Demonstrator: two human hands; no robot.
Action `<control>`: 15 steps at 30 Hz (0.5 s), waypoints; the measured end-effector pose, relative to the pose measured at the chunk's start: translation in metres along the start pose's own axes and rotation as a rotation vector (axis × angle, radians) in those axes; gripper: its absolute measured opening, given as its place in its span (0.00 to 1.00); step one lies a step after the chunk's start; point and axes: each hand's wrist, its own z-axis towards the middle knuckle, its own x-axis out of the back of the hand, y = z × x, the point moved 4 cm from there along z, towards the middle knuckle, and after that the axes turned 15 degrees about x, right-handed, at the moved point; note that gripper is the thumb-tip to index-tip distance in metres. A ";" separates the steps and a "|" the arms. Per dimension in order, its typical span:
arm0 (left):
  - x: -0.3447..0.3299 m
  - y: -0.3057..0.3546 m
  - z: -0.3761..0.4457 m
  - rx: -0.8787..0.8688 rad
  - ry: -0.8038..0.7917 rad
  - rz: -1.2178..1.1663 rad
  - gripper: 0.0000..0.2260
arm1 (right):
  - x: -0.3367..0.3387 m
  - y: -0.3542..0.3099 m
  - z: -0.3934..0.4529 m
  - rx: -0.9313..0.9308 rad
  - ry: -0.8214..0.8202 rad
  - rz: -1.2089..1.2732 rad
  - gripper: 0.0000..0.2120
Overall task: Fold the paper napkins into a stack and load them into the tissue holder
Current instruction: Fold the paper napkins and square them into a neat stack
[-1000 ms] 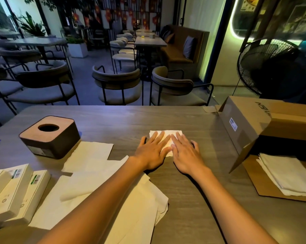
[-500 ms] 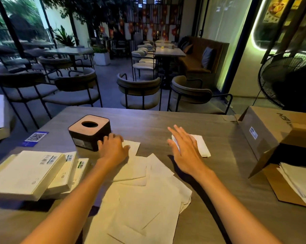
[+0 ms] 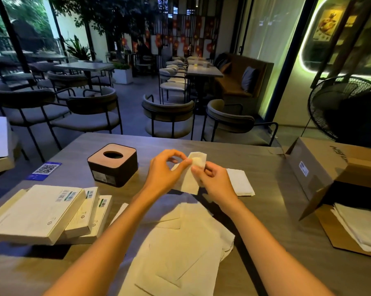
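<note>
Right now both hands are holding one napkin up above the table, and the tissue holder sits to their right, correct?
Not quite. The head view shows the left hand and right hand pinching one napkin above the table, but the tissue holder sits to their left, not their right.

Pretty dim overall, evening vibe. Main light is a greenish-yellow glow strip point(image 3: 308, 50) at upper right, plus cool bluish daylight through the windows point(image 3: 20, 33) on the left. The tabletop point(image 3: 265, 210) picks up soft shadows under the arms. Wide-angle bending at the edges, and the background is murky and soft.
</note>
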 end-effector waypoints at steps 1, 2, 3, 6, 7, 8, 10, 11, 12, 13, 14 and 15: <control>-0.005 0.006 0.002 0.034 -0.004 -0.037 0.07 | 0.009 -0.005 0.002 0.019 0.022 0.033 0.08; -0.011 0.009 0.004 0.109 -0.010 -0.086 0.13 | 0.019 -0.009 0.006 0.027 0.046 0.059 0.09; -0.018 0.009 0.008 0.226 -0.044 -0.138 0.20 | 0.029 -0.013 0.009 0.030 0.064 0.060 0.09; -0.048 0.002 0.015 0.536 -0.372 -0.245 0.27 | 0.063 -0.019 0.017 0.020 0.079 0.039 0.07; -0.058 0.002 0.016 0.536 -0.465 -0.255 0.25 | 0.074 -0.019 0.018 0.011 0.076 0.036 0.07; -0.067 0.003 0.018 0.506 -0.501 -0.274 0.22 | 0.086 -0.017 0.019 0.006 0.072 0.027 0.07; -0.082 0.006 0.022 0.456 -0.460 -0.324 0.17 | 0.105 -0.006 0.018 -0.024 0.072 -0.032 0.08; -0.090 0.006 0.025 0.450 -0.421 -0.341 0.16 | 0.113 0.003 0.019 -0.042 0.084 -0.074 0.09; -0.099 0.005 0.027 0.450 -0.385 -0.347 0.16 | 0.120 0.012 0.019 -0.055 0.096 -0.122 0.10; -0.107 0.004 0.029 0.449 -0.351 -0.331 0.17 | 0.126 0.023 0.019 -0.071 0.113 -0.177 0.10; -0.115 0.001 0.031 0.440 -0.313 -0.290 0.18 | 0.132 0.034 0.020 -0.085 0.128 -0.245 0.10; -0.124 -0.002 0.034 0.429 -0.281 -0.227 0.20 | 0.137 0.045 0.020 -0.099 0.132 -0.323 0.11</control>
